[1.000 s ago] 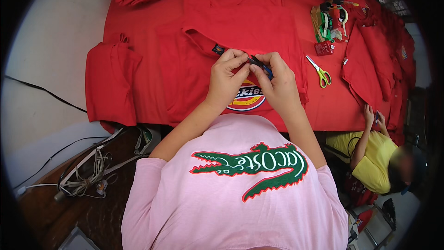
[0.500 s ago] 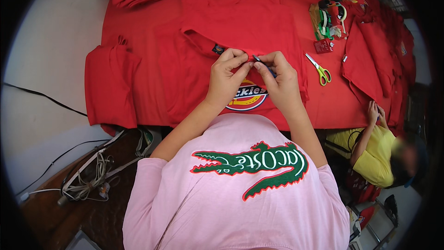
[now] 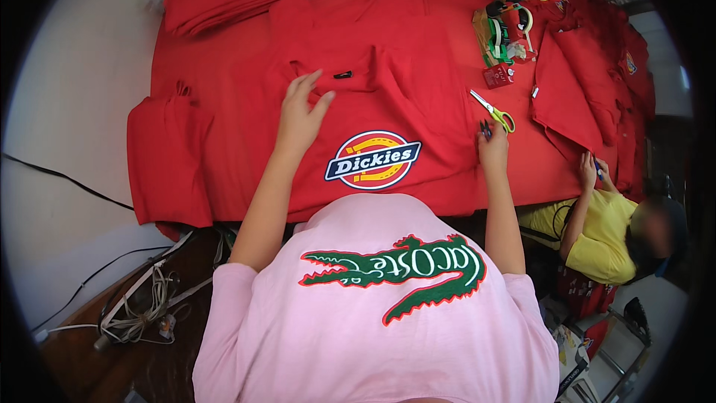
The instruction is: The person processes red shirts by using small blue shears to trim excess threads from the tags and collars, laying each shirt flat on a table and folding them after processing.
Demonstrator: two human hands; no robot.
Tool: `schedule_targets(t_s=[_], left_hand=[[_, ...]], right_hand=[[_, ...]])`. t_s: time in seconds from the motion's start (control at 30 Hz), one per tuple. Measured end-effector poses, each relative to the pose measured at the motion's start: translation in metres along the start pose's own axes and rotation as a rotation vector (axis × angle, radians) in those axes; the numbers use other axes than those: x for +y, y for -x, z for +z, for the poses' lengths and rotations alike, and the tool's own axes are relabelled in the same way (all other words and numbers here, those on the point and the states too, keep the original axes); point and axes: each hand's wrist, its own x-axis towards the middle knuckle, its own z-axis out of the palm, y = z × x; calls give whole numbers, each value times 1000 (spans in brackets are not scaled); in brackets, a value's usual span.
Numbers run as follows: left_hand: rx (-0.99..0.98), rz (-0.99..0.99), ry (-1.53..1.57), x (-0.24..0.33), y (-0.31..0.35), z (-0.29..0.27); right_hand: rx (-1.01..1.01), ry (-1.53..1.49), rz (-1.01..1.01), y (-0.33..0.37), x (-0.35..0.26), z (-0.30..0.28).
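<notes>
Your left hand (image 3: 304, 111) is spread, thumb apart, at the upper left of one red shirt (image 3: 373, 116) in front of you; contact cannot be determined. Your right hand (image 3: 493, 149) is closed around one pair of dark snips (image 3: 487, 132), beside one pair of yellow-handled scissors (image 3: 504, 118).

The person wears a pale pink short-sleeved T-shirt (image 3: 298, 362), loosely cut, its left sleeve (image 3: 233, 295) and right sleeve (image 3: 528, 295) ending plainly above bare forearms. Across the chest spreads a large green crocodile motif (image 3: 440, 263) edged in bright red, its toothed mouth gaping at the left and its jagged tail (image 3: 418, 298) curling back from the right. White script lettering (image 3: 399, 263) runs along the crocodile's body.
</notes>
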Motion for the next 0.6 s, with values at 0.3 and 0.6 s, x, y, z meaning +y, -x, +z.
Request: schedule_targets(t_s=[0.3,0.6], left_hand=[[332,-469,-255,-95,218,-90],[333,-451,-190,-86,254,-71]], right_hand=[[102,-124,-194,58,42,-18],[-106,-355,-191,58,5,-23]])
